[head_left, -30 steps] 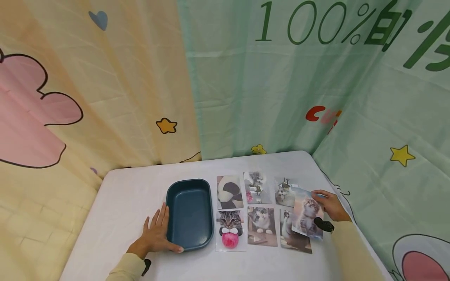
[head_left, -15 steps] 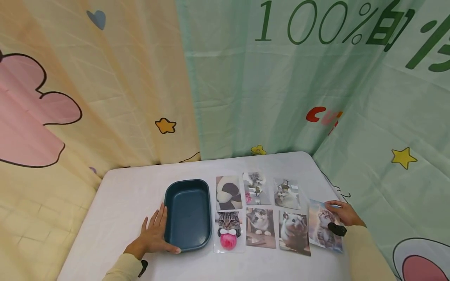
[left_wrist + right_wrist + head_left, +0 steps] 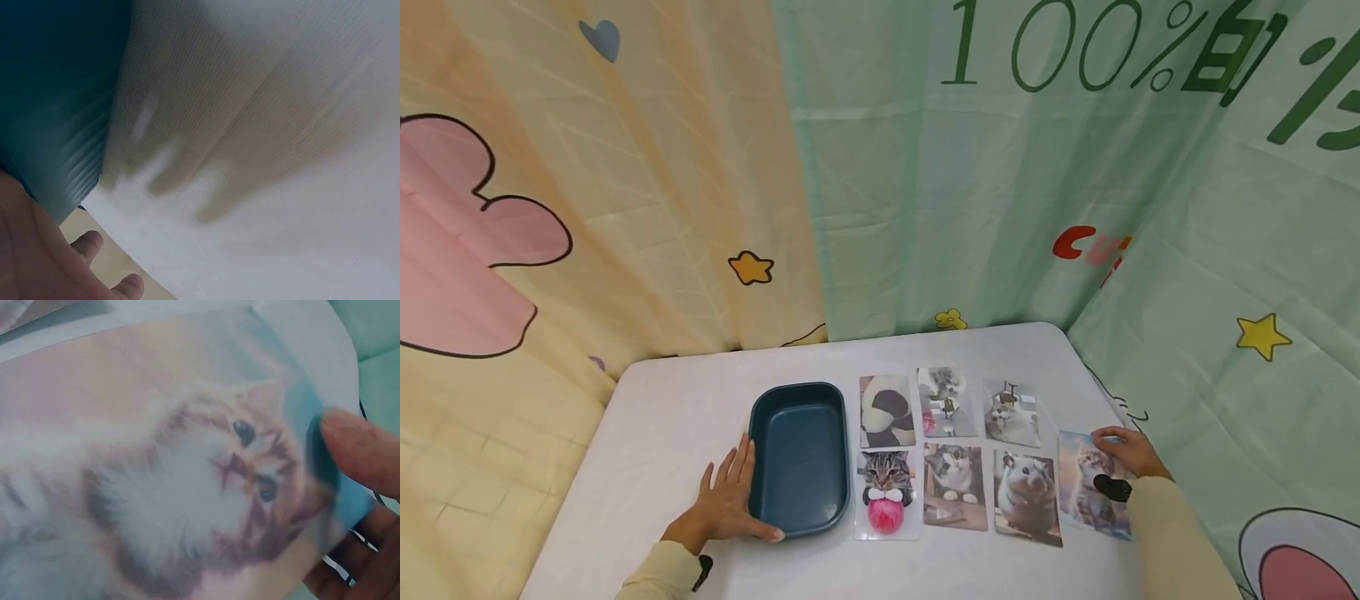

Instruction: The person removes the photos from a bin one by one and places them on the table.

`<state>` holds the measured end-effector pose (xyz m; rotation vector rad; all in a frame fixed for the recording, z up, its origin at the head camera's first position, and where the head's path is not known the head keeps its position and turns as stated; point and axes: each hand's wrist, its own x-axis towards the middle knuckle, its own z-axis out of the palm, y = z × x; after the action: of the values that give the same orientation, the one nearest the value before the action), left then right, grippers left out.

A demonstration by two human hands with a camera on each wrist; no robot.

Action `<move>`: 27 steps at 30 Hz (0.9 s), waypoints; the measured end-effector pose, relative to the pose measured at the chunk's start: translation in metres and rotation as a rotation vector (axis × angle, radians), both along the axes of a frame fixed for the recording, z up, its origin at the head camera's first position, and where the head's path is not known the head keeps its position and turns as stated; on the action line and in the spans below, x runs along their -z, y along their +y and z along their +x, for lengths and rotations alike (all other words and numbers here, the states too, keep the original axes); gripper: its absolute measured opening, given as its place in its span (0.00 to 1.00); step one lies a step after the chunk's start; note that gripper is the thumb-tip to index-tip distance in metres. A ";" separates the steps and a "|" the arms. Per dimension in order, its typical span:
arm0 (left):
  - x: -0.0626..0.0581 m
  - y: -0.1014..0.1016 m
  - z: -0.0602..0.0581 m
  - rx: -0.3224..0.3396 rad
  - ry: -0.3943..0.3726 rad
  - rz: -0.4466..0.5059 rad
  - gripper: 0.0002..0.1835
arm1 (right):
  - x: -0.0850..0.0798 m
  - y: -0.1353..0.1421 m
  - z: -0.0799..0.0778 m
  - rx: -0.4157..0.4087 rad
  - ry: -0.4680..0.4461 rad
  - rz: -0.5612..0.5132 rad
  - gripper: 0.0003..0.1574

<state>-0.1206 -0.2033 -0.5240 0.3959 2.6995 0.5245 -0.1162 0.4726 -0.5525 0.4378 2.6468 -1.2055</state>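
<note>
My left hand (image 3: pixel 724 498) lies against the left side of a dark blue rectangular tray (image 3: pixel 752 417), fingers spread and thumb along its near-left corner. In the left wrist view the ribbed tray wall (image 3: pixel 75 137) rises beside the palm. At the table's right, my right hand (image 3: pixel 1131 452) pinches the top right corner of a photo card of a fluffy kitten (image 3: pixel 1086 487), thumb on its face and fingers beneath, as the right wrist view shows. That card is just right of a photo of a grey-brown rodent (image 3: pixel 1028 496).
Left of the rodent photo are a kitten photo (image 3: pixel 955 483) and a tabby cat photo with a pink ball (image 3: pixel 887 492). Behind lie three more photos, one with a black-and-white pattern (image 3: pixel 887 408). Printed curtains (image 3: pixel 925 208) stand behind the white table (image 3: pixel 662 425).
My right hand has carried the kitten photo rightward, off the rodent photo, to the end of the front row, uncovering the photos beneath. The left hand has stayed at the tray.
</note>
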 end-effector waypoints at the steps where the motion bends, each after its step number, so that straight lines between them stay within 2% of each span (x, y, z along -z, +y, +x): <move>1: 0.000 0.000 0.000 -0.001 0.001 -0.002 0.84 | 0.000 -0.002 -0.001 0.008 0.002 0.009 0.35; 4: 0.001 0.000 0.001 -0.003 0.004 0.003 0.84 | -0.002 -0.009 -0.003 0.063 0.010 0.037 0.36; 7: 0.003 0.000 0.002 -0.002 0.004 -0.007 0.85 | -0.007 -0.020 -0.004 0.107 0.061 0.057 0.34; 11: 0.003 0.001 0.003 -0.006 0.005 -0.003 0.84 | -0.013 -0.038 -0.010 0.112 0.125 0.035 0.32; 19: 0.003 0.003 0.006 -0.027 0.013 0.004 0.84 | -0.017 -0.081 -0.031 0.018 0.217 0.070 0.30; 24: 0.007 0.008 0.004 -0.039 0.021 -0.010 0.84 | -0.023 -0.112 -0.034 -0.027 0.248 0.046 0.29; 27: 0.007 0.015 0.003 -0.034 -0.002 0.037 0.84 | -0.024 -0.127 -0.036 -0.069 0.275 0.059 0.29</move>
<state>-0.1178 -0.1882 -0.5307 0.3598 2.7024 0.5853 -0.1519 0.3453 -0.5285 0.2000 2.9064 -1.2490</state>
